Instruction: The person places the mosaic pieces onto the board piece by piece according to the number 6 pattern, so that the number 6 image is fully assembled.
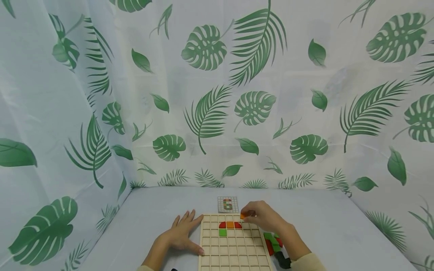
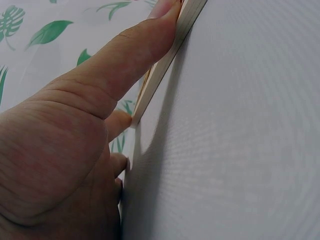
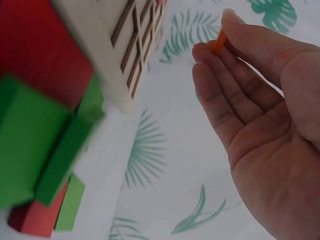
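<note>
A wooden grid board lies on the table. In its upper rows sit a red piece, an orange square tile, another red piece and a green square tile. My left hand rests at the board's left edge, fingers spread, with the thumb touching the rim in the left wrist view. Above the board's upper right corner, my right hand pinches an orange tile between thumb and fingertips. The right wrist view shows that tile edge-on.
Just beyond the board lies a pattern card with a coloured figure on a grid. A pile of green and red pieces lies right of the board, under the right forearm, with a dark object nearer me. A leaf-printed curtain stands behind.
</note>
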Action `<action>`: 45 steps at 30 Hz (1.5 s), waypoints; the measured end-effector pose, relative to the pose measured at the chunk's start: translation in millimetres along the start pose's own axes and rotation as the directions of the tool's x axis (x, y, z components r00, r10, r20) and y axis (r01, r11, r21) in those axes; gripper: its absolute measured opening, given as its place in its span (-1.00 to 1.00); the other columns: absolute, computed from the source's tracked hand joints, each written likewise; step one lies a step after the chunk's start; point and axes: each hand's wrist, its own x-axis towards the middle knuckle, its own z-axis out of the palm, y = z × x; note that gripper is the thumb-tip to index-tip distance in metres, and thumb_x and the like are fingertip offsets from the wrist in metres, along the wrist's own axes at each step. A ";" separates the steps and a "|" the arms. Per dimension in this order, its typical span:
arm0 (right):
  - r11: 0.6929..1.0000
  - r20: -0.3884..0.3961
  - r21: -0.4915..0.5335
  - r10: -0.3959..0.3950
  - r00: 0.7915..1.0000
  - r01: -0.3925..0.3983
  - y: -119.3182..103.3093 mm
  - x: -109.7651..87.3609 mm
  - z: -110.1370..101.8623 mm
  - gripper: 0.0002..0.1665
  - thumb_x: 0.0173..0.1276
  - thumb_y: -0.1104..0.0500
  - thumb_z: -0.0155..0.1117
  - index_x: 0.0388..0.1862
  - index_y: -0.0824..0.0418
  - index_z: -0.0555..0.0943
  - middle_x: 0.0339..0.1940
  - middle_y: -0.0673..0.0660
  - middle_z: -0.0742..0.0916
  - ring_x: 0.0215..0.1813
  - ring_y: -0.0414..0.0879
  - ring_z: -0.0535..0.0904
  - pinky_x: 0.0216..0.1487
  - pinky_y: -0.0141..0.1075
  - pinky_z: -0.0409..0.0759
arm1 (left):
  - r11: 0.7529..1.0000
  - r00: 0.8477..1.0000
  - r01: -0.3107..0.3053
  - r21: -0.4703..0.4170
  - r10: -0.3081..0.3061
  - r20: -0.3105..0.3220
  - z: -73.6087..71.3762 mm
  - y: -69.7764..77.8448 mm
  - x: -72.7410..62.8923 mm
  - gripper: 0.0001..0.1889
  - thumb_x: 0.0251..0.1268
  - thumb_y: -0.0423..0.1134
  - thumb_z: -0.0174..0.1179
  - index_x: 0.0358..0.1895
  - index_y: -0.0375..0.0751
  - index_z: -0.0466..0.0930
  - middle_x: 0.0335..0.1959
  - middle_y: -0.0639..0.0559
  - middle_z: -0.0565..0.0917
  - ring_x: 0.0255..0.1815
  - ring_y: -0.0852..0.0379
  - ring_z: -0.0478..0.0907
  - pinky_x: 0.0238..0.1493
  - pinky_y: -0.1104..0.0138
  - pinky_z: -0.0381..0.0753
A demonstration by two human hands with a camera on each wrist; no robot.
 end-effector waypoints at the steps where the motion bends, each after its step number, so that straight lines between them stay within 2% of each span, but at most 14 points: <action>1: 1.000 0.007 0.007 0.002 1.000 -0.002 -1.7 0.8 2.1 -0.69 0.38 0.23 0.46 0.06 0.34 0.74 -0.13 0.03 0.81 -0.15 -0.23 0.70 -0.13 -0.39 0.71 | 1.000 1.000 0.000 -0.002 0.000 0.001 -0.2 0.3 -0.6 0.31 -0.21 0.47 0.54 0.68 0.04 0.13 0.72 -0.32 -0.04 0.74 -0.34 -0.21 0.62 -0.37 -0.32; 7: 0.999 0.044 0.045 -0.010 0.999 0.008 -10.3 4.0 12.4 -0.72 0.37 0.23 0.47 0.02 0.32 0.76 -0.13 0.05 0.81 -0.14 -0.24 0.72 -0.12 -0.42 0.72 | 1.000 1.000 -0.006 -0.005 0.006 0.000 -0.6 2.3 -2.0 0.31 -0.20 0.44 0.55 0.67 0.02 0.13 0.71 -0.34 -0.03 0.74 -0.36 -0.21 0.62 -0.38 -0.33; 17: 0.991 0.053 -0.020 -0.130 0.990 0.131 -19.2 9.9 20.8 -0.77 0.33 0.27 0.50 -0.04 0.24 0.80 -0.15 0.06 0.80 -0.12 -0.18 0.73 -0.11 -0.41 0.74 | 1.000 1.000 -0.005 0.004 0.005 -0.002 -2.1 1.6 -1.9 0.30 -0.18 0.44 0.54 0.68 0.02 0.13 0.71 -0.33 -0.03 0.74 -0.37 -0.20 0.62 -0.38 -0.32; 28: 0.985 0.108 0.044 -0.168 0.980 0.164 -25.5 17.3 36.2 -0.75 0.26 0.29 0.56 -0.08 0.29 0.82 -0.15 0.07 0.83 -0.17 -0.27 0.74 -0.17 -0.46 0.73 | 1.000 1.000 -0.007 0.008 0.007 0.002 -1.8 3.4 -4.0 0.28 -0.16 0.43 0.54 0.67 0.02 0.13 0.71 -0.34 -0.01 0.74 -0.36 -0.19 0.61 -0.39 -0.30; 33: 0.982 0.120 0.022 -0.187 0.975 0.186 -30.3 19.5 41.3 -0.78 0.22 0.28 0.59 -0.13 0.26 0.84 -0.19 0.03 0.84 -0.20 -0.29 0.72 -0.18 -0.46 0.72 | 1.000 1.000 -0.005 0.007 0.005 0.001 -1.2 2.9 -3.7 0.29 -0.16 0.43 0.54 0.68 0.03 0.13 0.71 -0.34 -0.01 0.74 -0.36 -0.19 0.61 -0.39 -0.30; 39: 0.988 0.159 -0.052 -0.135 0.978 0.145 -36.5 22.4 44.9 -0.79 0.21 0.18 0.62 -0.17 0.15 0.85 -0.25 -0.13 0.81 -0.25 -0.40 0.64 -0.17 -0.47 0.68 | 1.000 1.000 -0.002 0.004 0.002 0.001 -1.0 2.3 -3.9 0.29 -0.17 0.42 0.55 0.68 0.03 0.13 0.71 -0.34 -0.02 0.74 -0.36 -0.19 0.61 -0.39 -0.30; 45: 0.994 0.218 -0.015 -0.100 0.971 0.106 -43.9 24.5 47.0 -0.84 0.20 0.20 0.62 -0.22 0.12 0.85 -0.31 -0.17 0.79 -0.28 -0.42 0.61 -0.18 -0.47 0.66 | 1.000 1.000 0.000 0.013 0.000 0.007 -1.5 1.4 -2.6 0.29 -0.17 0.45 0.53 0.68 0.05 0.13 0.71 -0.32 -0.02 0.74 -0.35 -0.20 0.61 -0.39 -0.29</action>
